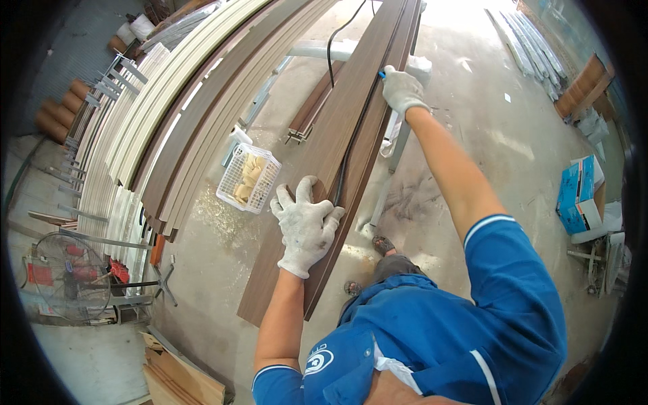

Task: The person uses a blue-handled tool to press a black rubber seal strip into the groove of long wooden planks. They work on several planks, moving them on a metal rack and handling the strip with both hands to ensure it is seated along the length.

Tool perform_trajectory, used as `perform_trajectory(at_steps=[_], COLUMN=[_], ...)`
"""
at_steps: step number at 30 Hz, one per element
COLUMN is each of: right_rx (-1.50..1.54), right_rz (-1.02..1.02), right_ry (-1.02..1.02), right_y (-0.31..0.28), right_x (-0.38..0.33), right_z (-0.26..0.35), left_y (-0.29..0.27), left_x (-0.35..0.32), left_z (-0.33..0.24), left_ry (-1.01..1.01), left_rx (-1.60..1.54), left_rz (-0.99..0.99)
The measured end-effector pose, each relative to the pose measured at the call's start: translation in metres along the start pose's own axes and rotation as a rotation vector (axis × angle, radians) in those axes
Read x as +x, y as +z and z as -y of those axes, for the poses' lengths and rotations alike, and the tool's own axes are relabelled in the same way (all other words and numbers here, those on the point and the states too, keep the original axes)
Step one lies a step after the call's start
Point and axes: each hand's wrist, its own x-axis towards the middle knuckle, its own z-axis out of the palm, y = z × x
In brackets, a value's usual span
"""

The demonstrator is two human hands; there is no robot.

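Two gloved hands are working over one long brown profile [344,115], which is lying lengthwise in front of the person and showing two faces, one wide, one narrow. One black strip [347,156] is running along the line between the faces, reaching from the left hand up past the right. Left hand [306,226]: one; fingers are spreading flat over the profile's near part, released; whether the thumb is touching the strip, cannot tell. Right hand [405,91]: one; fingers are curling around one blue-ended tool [387,71], grasping it at the strip farther up; the tool's kind is mostly hidden. One white basket [267,183] is standing left of the profile, holding several tan pieces [250,171], overlapping, count uncertain. One stack of profiles [196,121], cream and brown, is lying farther left, count uncertain. One fan [71,277] is standing at lower left; one blue box [577,192] is sitting at far right.
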Motion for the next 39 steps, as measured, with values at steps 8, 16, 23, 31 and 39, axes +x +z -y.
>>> perform_trajectory(at_steps=[8, 16, 23, 31, 39], right_rx=[-0.003, 0.074, -0.013, 0.021, -0.027], right_rz=[0.098, 0.177, 0.091, -0.022, 0.066], right_ry=[-0.068, -0.273, -0.247, -0.088, -0.069], right_y=[0.005, -0.022, -0.016, -0.002, -0.004], right_x=[-0.021, -0.170, -0.168, -0.036, -0.019], right_z=[0.001, 0.044, 0.039, 0.003, 0.007], left_y=[0.005, 0.007, 0.004, 0.003, 0.004], left_x=[-0.001, -0.003, -0.008, -0.006, -0.003], left_z=[0.002, -0.001, -0.001, -0.003, -0.004], left_ry=[-0.033, -0.048, -0.016, -0.025, -0.054], left_rx=[0.020, 0.032, 0.021, 0.025, 0.060], left_rz=[0.010, 0.001, -0.047, -0.037, 0.015])
